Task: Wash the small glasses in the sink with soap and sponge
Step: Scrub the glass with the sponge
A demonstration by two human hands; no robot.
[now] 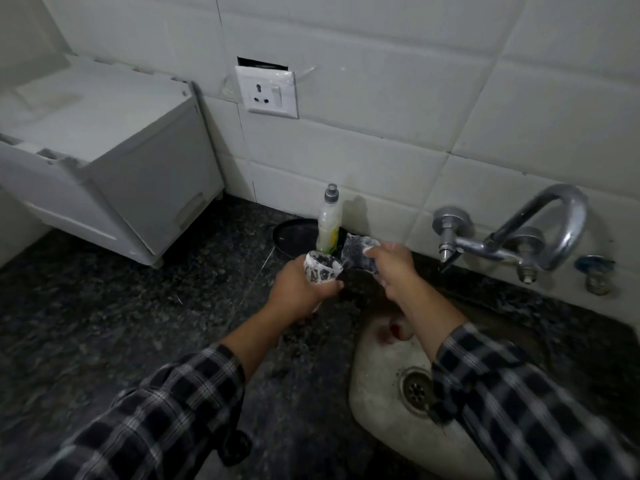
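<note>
My left hand [300, 293] grips a small glass [322, 270] covered in white foam, its mouth turned up and to the right, above the dark counter just left of the sink [377, 362]. My right hand [393, 268] holds a soapy dark sponge [358, 254] close beside the glass's rim. Whether sponge and glass touch is unclear. In the sink, under my right forearm, lies something pale with red marks [394, 332], mostly hidden.
A dish soap bottle [329, 223] stands at the wall behind my hands, beside a round black dish [294, 237]. A metal tap [512, 237] juts from the tiles at right. A white appliance [104, 157] fills the counter's left. The drain [417, 389] lies near my right sleeve.
</note>
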